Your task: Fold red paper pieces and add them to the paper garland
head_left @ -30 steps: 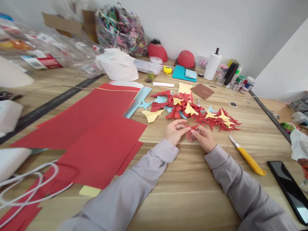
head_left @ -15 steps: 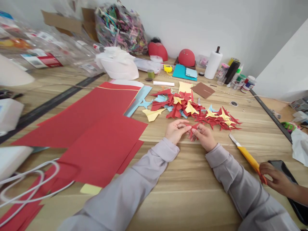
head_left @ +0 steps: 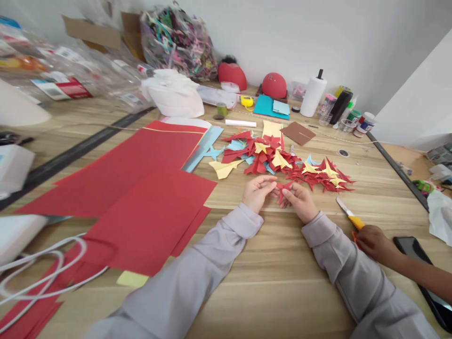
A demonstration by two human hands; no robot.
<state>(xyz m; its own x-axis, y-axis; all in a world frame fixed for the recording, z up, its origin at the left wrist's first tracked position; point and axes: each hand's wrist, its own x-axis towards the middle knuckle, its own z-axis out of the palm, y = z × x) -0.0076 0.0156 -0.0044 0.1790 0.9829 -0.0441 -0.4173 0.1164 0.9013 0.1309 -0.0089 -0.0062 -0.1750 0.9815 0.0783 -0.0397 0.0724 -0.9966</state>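
Between my two hands is a small piece of red folded paper (head_left: 283, 187), pinched by the fingers of each. My left hand (head_left: 259, 193) grips its left side between thumb and forefinger. My right hand (head_left: 299, 200) holds the other side, thumb on top; the fingers underneath are partly hidden. Just beyond lies a pile of folded paper pieces (head_left: 264, 153) in red, yellow and light blue, some shaped like small planes. A second heap of red and yellow pieces (head_left: 326, 175) adjoins it on the right.
Large red paper sheets (head_left: 151, 221) cover the left, near a white cable (head_left: 70, 245). At right, another person's hand (head_left: 376, 245) reaches over a yellow-handled knife (head_left: 353, 217), with something orange by its fingers. A black phone (head_left: 416, 252) lies beneath that forearm. A brown paper square (head_left: 297, 133) lies behind.
The other person's hand has moved left and forward, now covering much of the knife's handle. My fingers have shifted slightly on the red paper, with more of it showing.
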